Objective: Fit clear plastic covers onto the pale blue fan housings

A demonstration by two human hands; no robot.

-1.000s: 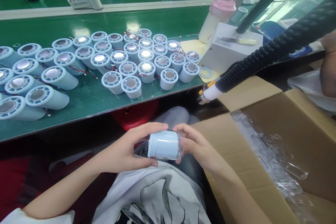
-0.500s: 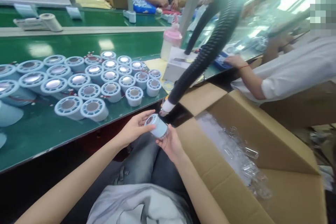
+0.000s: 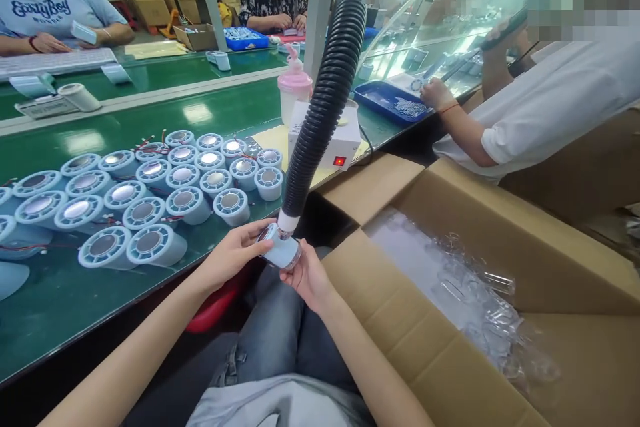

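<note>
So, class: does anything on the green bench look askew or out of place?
Mostly the pale blue cylinders stand upright in a cluster; the nearest one lies tipped on its side. Nothing looks spilled or broken.

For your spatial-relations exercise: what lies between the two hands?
In the head view, a pale blue plastic cylinder lies between left hand and right hand, both gripping it.

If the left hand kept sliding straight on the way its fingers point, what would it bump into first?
The left hand points rightward across the pale blue cylinder it holds. Past that, it would likely meet the white tip of the black ribbed hose, then the right hand; depth is hard to judge.
</note>
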